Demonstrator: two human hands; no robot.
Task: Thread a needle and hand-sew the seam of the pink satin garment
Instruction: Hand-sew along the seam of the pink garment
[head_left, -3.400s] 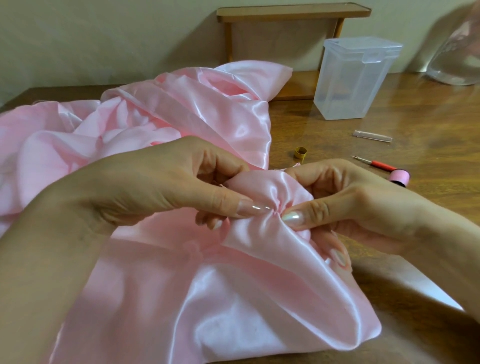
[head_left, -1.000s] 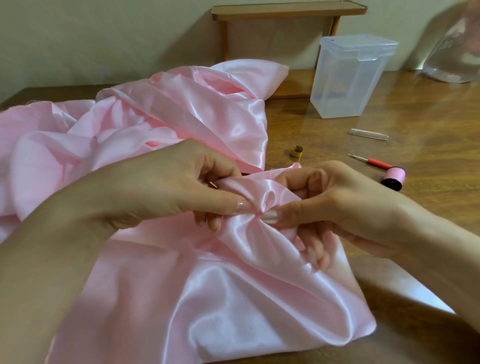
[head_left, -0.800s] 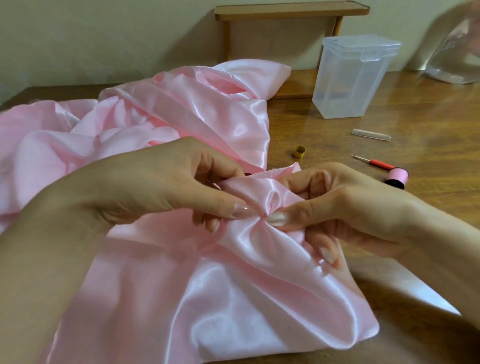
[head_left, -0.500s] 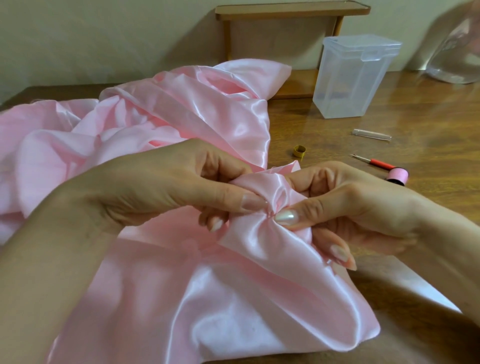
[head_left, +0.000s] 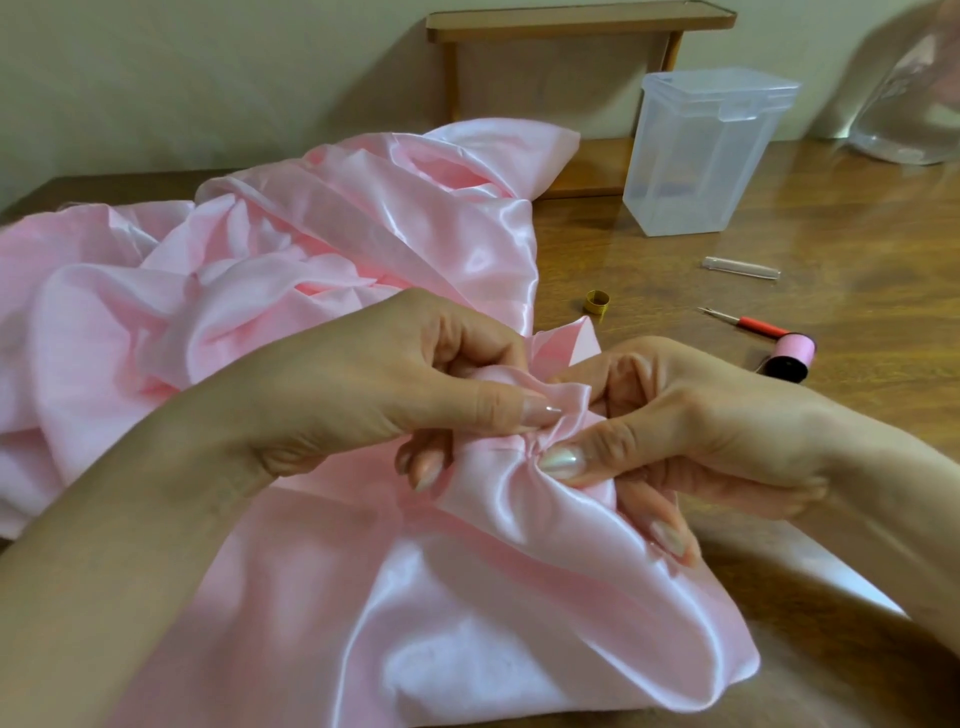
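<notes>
The pink satin garment (head_left: 322, 249) lies heaped across the left and middle of the wooden table (head_left: 857, 249). My left hand (head_left: 395, 384) pinches a gathered fold of the satin between thumb and fingers. Facing it, my right hand (head_left: 691, 431) pinches the same bunched fold from the right, thumbs almost touching. The fabric between them is puckered into tight pleats. No needle or thread is visible; the fold and fingers hide the seam. A pink thread spool (head_left: 789, 358) rests on the table to the right of my right hand.
A red-handled seam ripper (head_left: 748, 323) lies by the spool, with a clear needle tube (head_left: 740, 268) beyond it. A brass thimble (head_left: 597, 302) sits near the satin's edge. A clear plastic box (head_left: 701, 150) stands at the back before a wooden shelf (head_left: 576, 26). A glass vessel (head_left: 914, 104) stands far right.
Both hands have kept their pinch on the satin. The fold between them has been gathered tighter, and my left thumb has slid right over the pleats.
</notes>
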